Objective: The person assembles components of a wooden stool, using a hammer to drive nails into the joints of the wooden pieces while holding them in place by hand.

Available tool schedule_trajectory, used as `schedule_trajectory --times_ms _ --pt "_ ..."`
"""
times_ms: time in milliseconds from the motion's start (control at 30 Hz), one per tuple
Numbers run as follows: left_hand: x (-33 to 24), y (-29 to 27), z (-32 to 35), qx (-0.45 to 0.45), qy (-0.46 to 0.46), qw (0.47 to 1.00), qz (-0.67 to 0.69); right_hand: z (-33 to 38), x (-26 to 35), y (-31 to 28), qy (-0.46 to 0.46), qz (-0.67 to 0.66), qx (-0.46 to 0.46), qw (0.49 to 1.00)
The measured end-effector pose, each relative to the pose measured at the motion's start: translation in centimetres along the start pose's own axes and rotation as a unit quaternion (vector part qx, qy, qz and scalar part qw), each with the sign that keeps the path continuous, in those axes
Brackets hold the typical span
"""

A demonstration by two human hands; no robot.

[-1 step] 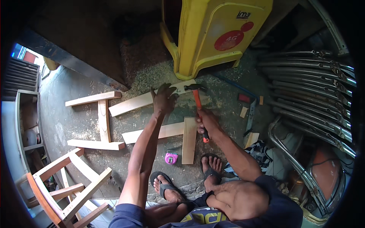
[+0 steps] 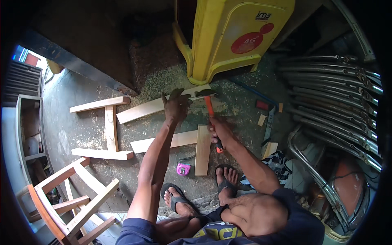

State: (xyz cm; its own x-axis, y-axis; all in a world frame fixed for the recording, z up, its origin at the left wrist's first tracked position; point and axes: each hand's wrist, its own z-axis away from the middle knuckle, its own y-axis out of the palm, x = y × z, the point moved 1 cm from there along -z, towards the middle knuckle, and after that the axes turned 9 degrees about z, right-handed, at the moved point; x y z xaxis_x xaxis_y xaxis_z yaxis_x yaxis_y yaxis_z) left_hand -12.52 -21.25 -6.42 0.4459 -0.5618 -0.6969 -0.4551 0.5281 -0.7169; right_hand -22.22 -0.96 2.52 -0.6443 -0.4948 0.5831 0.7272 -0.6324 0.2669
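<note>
My right hand (image 2: 220, 130) is wrapped round the handle of a claw hammer (image 2: 209, 107) with an orange and black grip. The dark hammer head is over the far right part of a pale wooden plank (image 2: 141, 111) lying slantwise on the floor. On that same plank, just left of the hammer head, rests my left hand (image 2: 176, 107). Its fingertips are drawn together at the wood; what they hold, if anything, is too small to make out. Nearer me, a short board (image 2: 202, 151) lies across the end of another plank (image 2: 169, 141).
Left lie an H-shaped wooden frame (image 2: 111, 128) and a wooden chair frame (image 2: 53, 206). A pink tape measure (image 2: 183, 169) is near my feet. A yellow plastic stand (image 2: 208, 45) stands ahead; stacked metal tubes (image 2: 326, 92) and a hacksaw (image 2: 269, 122) are right.
The hammer head has shifted slightly to the left, closer to my left hand. My left hand stays at the same spot on the plank.
</note>
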Motion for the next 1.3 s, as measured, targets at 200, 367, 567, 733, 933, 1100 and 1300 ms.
schedule_trajectory --times_ms 200,367,567,733,933,1100,1300 --pt "1.1 0.8 0.6 -0.055 0.065 0.992 -0.098 0.7 -0.5 1.8 0.006 0.068 -0.024 0.997" --pt "0.2 0.0 0.0 -0.016 0.049 0.998 -0.033 0.6 -1.1 -0.4 -0.194 0.287 -0.154 0.925" --pt "1.1 -3.1 1.4 -0.020 0.069 0.992 -0.103 3.4 -0.1 -0.5 -0.401 0.446 -0.183 0.779" --pt "1.1 -2.8 0.4 -0.012 0.050 0.994 -0.098 0.1 -1.3 -1.5 -0.456 0.564 -0.210 0.655" --pt "1.1 -3.6 1.0 -0.027 0.054 0.995 -0.077 8.2 2.4 -1.5 -0.421 0.083 0.015 0.903" --pt "0.9 -3.3 0.3 -0.016 0.051 0.995 -0.080 1.4 -1.1 -0.9 -0.319 0.542 -0.184 0.755" --pt "0.8 -3.5 0.2 -0.011 0.036 0.996 -0.083 1.4 -1.8 -0.8 -0.456 0.493 -0.237 0.702"
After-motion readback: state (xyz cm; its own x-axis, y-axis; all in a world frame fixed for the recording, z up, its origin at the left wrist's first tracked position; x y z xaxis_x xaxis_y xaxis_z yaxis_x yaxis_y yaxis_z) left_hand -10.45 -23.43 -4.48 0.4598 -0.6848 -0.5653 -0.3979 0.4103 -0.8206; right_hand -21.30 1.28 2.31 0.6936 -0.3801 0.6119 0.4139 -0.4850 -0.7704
